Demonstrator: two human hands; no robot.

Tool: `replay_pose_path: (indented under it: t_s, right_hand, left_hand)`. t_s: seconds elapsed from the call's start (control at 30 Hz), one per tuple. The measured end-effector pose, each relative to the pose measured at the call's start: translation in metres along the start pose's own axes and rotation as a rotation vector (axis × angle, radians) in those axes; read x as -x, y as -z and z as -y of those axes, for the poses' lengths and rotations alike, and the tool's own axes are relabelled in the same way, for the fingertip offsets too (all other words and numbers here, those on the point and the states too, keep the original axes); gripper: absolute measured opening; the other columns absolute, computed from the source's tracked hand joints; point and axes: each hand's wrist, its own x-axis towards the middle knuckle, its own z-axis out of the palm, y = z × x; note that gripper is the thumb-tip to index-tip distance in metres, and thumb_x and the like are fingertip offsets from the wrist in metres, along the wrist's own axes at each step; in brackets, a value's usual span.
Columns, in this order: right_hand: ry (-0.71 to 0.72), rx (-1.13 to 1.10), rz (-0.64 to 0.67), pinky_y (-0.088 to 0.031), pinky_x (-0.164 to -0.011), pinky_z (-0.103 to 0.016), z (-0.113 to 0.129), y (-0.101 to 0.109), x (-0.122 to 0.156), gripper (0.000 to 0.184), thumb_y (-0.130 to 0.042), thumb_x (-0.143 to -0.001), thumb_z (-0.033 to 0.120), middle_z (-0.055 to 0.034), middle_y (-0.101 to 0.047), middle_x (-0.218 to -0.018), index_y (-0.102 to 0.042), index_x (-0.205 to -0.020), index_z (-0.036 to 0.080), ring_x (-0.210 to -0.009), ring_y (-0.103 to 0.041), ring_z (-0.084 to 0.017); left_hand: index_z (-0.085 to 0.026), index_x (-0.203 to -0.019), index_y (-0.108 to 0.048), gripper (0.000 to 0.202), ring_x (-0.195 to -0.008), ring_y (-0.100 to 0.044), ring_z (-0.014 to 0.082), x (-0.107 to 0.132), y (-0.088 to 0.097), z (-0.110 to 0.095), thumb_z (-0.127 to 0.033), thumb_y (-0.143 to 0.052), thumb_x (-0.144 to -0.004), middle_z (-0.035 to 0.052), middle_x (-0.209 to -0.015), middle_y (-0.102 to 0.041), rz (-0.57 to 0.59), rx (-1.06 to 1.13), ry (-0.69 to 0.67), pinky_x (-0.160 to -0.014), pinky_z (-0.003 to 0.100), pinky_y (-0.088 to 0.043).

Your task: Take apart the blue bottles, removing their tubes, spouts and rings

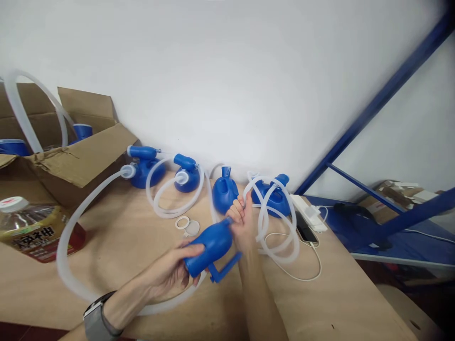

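Observation:
My left hand is wrapped around the wide end of a blue plastic bottle-shaped funnel piece, tilted with its narrow nozzle up to the right. A blue hinged strap hangs below it. At the nozzle, my right hand is closed around the end of a translucent hose; its fingers hide the joint. The hose loops to the right over the table. Just behind my hands stand a blue jug with a handle and another blue jug partly covered by hose coils.
Two blue jugs with hoses stand by the wall. A white ring and a disc lie on the wooden table. Left are a cardboard box and a liquid-filled bottle; right, a phone and power strip.

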Motion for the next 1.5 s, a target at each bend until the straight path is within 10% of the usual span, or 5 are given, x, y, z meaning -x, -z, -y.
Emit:
replay_pose_path:
  t_s: [0.13, 0.37, 0.67, 1.2, 1.5]
  right_hand:
    - [0.215, -0.034, -0.037, -0.03, -0.039, -0.016, 0.053, 0.016, -0.014, 0.056, -0.062, -0.101, 0.057, 0.0116, -0.02, -0.05, -0.032, -0.069, 0.022, -0.037, -0.014, -0.005]
    - [0.049, 0.461, -0.074, -0.054, -0.055, -0.026, 0.027, 0.037, -0.045, 0.053, -0.085, -0.072, 0.06, 0.0073, -0.054, -0.068, -0.055, -0.091, 0.022, -0.048, -0.048, -0.008]
    - [0.192, 0.995, -0.13, -0.058, -0.083, -0.038, -0.04, 0.066, -0.066, 0.065, -0.082, -0.071, 0.059, -0.0157, -0.074, -0.116, -0.069, -0.117, 0.015, -0.102, -0.072, -0.03]
    - [0.153, 1.307, -0.056, -0.051, -0.078, -0.037, -0.025, 0.076, -0.056, 0.046, -0.083, -0.07, 0.062, -0.0072, -0.072, -0.08, -0.071, -0.074, 0.019, -0.083, -0.068, -0.028]
    - [0.189, 1.323, -0.159, -0.046, -0.073, -0.035, -0.021, 0.078, -0.007, 0.049, -0.08, -0.071, 0.066, -0.0036, -0.065, -0.073, -0.058, -0.071, 0.022, -0.074, -0.062, -0.023]
  left_hand:
    - [-0.031, -0.118, -0.078, 0.067, -0.125, -0.068, 0.0386, 0.047, 0.021, 0.043, -0.065, -0.084, -0.061, 0.0073, -0.119, -0.077, 0.096, -0.082, -0.024, -0.102, 0.049, -0.06]
    - [-0.019, -0.134, -0.07, 0.067, -0.095, -0.073, 0.0401, 0.014, 0.12, 0.025, -0.064, -0.049, -0.089, 0.0156, -0.127, -0.072, -1.075, -1.219, -0.641, -0.076, 0.051, -0.061]
    - [-0.017, -0.145, -0.061, 0.053, -0.119, -0.069, 0.0353, -0.062, 0.184, 0.078, -0.039, -0.044, -0.1, 0.0167, -0.138, -0.064, -0.932, -1.412, -0.935, -0.099, 0.051, -0.06]
    - [-0.018, -0.146, -0.052, 0.045, -0.127, -0.063, 0.0409, -0.042, 0.161, 0.055, -0.031, -0.045, -0.104, 0.0213, -0.141, -0.06, -0.964, -1.601, -1.076, -0.094, 0.055, -0.06]
    - [-0.018, -0.159, -0.047, 0.061, -0.147, -0.048, 0.0339, -0.134, 0.039, -0.096, -0.003, -0.027, -0.103, 0.0192, -0.16, -0.047, -0.232, -1.906, -1.116, -0.117, 0.053, -0.041]
